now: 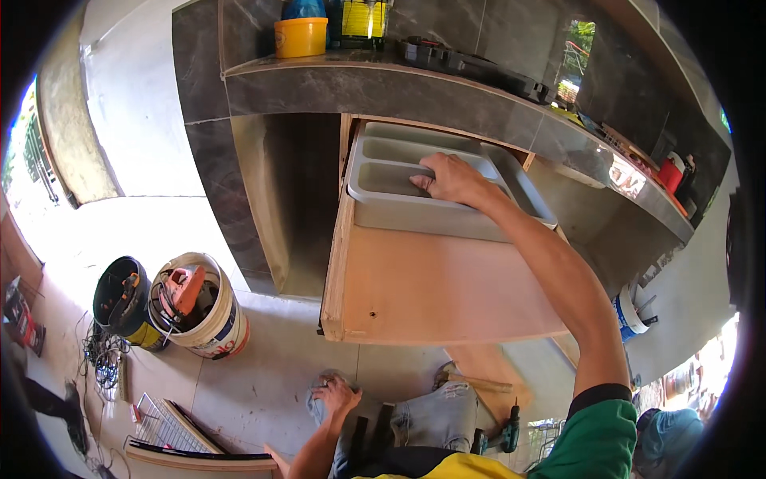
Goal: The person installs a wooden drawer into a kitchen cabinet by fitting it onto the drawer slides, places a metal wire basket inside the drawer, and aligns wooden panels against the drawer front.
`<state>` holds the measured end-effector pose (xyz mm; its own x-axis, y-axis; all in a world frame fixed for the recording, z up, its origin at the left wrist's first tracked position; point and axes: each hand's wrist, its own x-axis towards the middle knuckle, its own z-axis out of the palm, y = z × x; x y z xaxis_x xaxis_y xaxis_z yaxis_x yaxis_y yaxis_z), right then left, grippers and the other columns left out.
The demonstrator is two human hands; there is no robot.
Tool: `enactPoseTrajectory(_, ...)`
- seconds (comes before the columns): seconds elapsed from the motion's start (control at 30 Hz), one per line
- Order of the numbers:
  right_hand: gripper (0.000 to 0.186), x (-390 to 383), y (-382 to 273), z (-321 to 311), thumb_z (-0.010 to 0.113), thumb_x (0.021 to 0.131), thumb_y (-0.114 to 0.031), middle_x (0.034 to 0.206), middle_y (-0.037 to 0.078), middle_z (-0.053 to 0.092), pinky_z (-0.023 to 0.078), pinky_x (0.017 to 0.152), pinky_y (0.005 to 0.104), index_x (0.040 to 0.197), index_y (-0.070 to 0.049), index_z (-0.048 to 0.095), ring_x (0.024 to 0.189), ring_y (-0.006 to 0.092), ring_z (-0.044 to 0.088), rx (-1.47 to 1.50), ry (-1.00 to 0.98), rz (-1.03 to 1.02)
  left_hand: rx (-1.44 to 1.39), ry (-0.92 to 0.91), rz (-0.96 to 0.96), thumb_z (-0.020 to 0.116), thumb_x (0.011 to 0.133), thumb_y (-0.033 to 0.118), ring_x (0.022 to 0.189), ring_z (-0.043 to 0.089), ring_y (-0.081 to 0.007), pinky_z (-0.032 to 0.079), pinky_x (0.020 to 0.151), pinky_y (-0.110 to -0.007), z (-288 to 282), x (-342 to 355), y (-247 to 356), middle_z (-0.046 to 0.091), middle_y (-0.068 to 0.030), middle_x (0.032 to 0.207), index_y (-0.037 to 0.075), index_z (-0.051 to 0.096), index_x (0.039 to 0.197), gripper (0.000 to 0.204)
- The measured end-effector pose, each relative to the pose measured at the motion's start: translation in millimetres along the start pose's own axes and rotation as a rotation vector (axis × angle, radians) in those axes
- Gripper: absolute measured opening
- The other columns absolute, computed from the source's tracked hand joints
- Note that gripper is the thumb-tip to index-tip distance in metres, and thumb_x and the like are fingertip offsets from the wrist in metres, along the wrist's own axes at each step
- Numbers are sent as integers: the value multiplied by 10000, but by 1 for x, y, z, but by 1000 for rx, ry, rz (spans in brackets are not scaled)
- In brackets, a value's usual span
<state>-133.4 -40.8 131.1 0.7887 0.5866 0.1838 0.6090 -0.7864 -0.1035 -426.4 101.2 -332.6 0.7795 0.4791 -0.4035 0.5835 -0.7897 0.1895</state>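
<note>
One grey tray [423,217], long axis crosswise, lies at the wooden drawer's [447,279] back under our right hand [453,179], fingers gripping a divider [389,164], our left hand [336,395] resting loosely open on the knee [319,410].

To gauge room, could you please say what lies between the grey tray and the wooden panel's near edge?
In the head view, bare wooden panel with a dark spot; the right forearm passes over its right side.

The right hand [452,177] and forearm [550,257] hide parts of the grey tray [423,219].
</note>
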Motion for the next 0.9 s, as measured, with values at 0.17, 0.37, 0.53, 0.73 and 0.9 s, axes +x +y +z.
enactPoseTrajectory(0.17, 398, -17, 3, -26, 631, 867, -396, 822, 172, 648, 499, 715, 400, 906, 1, 634, 790, 290, 636, 98, 232, -195, 9, -44, -1, 653, 703, 599, 1217, 314, -632, 283, 913, -715, 1, 1, 3, 272, -326, 1444, -7, 302, 1410, 995)
enactPoseTrajectory(0.37, 364, -97, 29, -109, 667, 831, -376, 862, 135, 672, 518, 729, 352, 902, -18, 650, 798, 242, 661, 73, 319, -153, -29, 3, 16, 675, 696, 591, 1230, 327, -607, 286, 926, -704, 2, 2, 2, 284, -306, 1453, 34, 335, 1395, 956)
enactPoseTrajectory(0.53, 415, -209, 68, -134, 659, 854, -341, 909, 149, 676, 514, 771, 348, 1081, 5, 626, 844, 231, 664, 7, 437, 72, -78, -31, 33, 690, 702, 584, 1239, 320, -603, 288, 947, -695, -5, 2, 1, 311, -303, 1439, 54, 365, 1379, 919)
enactPoseTrajectory(0.73, 527, -327, 93, -69, 651, 873, -229, 996, 111, 646, 537, 629, 276, 1295, 27, 467, 753, 123, 628, 688, 233, 347, -100, 13, 63, 694, 701, 582, 1260, 304, -585, 272, 975, -689, -4, 1, 0, 378, -279, 1407, 91, 370, 1392, 907)
enactPoseTrajectory(0.9, 565, -324, 44, 10, 674, 864, -147, 836, 72, 636, 521, 555, 258, 1332, 35, 416, 680, 106, 614, 883, 708, 325, -163, -60, 243, 697, 698, 588, 1287, 379, -450, 327, 1017, -593, -5, 28, -38, 443, -267, 1359, 56, 336, 1413, 962)
